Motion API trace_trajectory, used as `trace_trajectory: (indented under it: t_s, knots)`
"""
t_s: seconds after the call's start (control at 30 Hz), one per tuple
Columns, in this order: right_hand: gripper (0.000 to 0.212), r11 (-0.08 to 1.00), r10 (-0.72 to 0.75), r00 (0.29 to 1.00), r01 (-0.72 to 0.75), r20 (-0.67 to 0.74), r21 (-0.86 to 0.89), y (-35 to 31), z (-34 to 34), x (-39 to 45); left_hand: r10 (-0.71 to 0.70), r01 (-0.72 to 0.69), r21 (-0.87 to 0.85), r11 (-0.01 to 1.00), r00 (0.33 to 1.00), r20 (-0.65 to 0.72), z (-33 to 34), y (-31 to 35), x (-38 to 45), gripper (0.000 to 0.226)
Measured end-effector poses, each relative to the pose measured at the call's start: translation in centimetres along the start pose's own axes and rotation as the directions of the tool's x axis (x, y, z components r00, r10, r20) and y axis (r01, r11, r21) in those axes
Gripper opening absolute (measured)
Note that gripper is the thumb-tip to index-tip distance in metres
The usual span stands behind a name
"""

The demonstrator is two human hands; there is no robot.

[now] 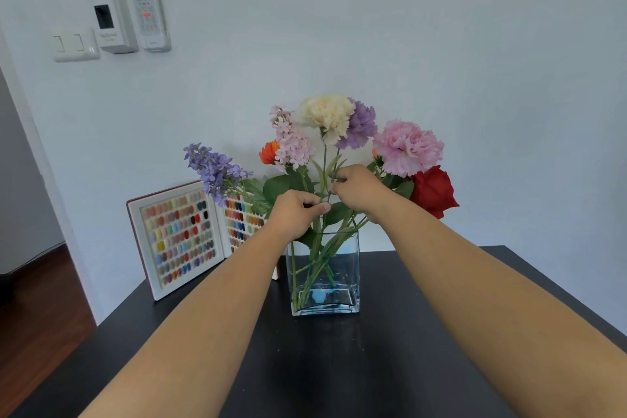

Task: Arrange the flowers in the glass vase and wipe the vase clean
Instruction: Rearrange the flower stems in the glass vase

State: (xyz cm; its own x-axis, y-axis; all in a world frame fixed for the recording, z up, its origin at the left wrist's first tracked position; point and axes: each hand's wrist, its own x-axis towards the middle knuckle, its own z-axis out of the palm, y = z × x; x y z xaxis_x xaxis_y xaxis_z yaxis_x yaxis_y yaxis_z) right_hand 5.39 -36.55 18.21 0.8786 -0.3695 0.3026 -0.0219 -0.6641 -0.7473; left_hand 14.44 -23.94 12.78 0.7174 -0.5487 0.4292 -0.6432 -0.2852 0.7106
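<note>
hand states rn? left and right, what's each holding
Left hand: closed, grip pinching a thin green flower stem above the clear square glass vase.
Right hand: closed, fingers curled at green stems higher up; which stem cannot be told.

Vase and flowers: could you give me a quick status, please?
Both hands pinching stems above vase. Flowers in, vase upright on table. Nothing in the way.

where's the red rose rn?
In the head view, the red rose is at the far right edge of the bouquet, just below the pink carnation and right of the right hand, above the glass vase.
</note>
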Motion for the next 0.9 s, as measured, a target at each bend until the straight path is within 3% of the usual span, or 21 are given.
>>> trace_trajectory:
  t_s: [0.1, 0.17, 0.27, 0.33, 0.4, 0.57, 0.67, 0.8, 0.9]
  knots:
    - [0.047, 0.984, -0.026, 1.000, 0.027, -0.013, 0.176, 0.9, 0.4, -1.7, 0.013, -0.013, 0.003, 1.000, 1.000, -0.029, -0.1, -0.4, 0.0, 0.026]
    - [0.044, 0.948, -0.011, 0.993, 0.047, -0.117, 0.313, 2.7, 1.6, -3.9, 0.007, -0.007, -0.003, 1.000, 0.999, -0.048, -0.2, -0.6, 0.1, 0.026]
    - [0.034, 0.905, 0.171, 0.946, -0.041, -0.276, 0.423, 7.0, 3.7, -7.9, -0.018, 0.018, -0.011, 1.000, 0.998, -0.055, -0.1, -0.7, 0.2, 0.020]
    - [0.030, 0.841, 0.330, 0.905, -0.152, -0.269, 0.520, 9.5, 4.3, -9.3, -0.022, 0.022, -0.010, 1.000, 0.997, -0.068, 0.1, -0.7, 0.2, 0.019]
    - [0.023, 0.803, 0.394, 0.882, -0.194, -0.257, 0.564, 10.8, 4.2, -9.0, -0.015, 0.015, -0.005, 1.000, 0.996, -0.086, 0.4, -0.8, 0.3, 0.020]
    - [0.017, 0.869, 0.270, 0.930, -0.125, -0.248, 0.480, 10.0, 3.0, -5.9, -0.019, 0.022, 0.027, 0.999, 0.994, -0.105, 0.5, -1.0, 0.3, 0.023]
    - [0.023, 0.877, 0.240, 0.932, -0.088, -0.272, 0.473, 9.6, 3.0, -4.3, -0.041, 0.043, 0.013, 0.999, 0.993, -0.114, 0.5, -0.9, 0.1, 0.022]
    - [0.007, 0.875, 0.197, 0.933, -0.029, -0.300, 0.484, 9.5, 3.2, -3.3, -0.044, 0.046, 0.015, 0.999, 0.991, -0.127, 0.6, -0.6, -0.1, 0.021]
    - [0.012, 0.913, 0.144, 0.933, 0.003, -0.329, 0.407, 9.2, 2.9, -2.6, -0.041, 0.045, 0.035, 0.998, 0.992, -0.115, 0.4, -0.6, -0.1, 0.025]
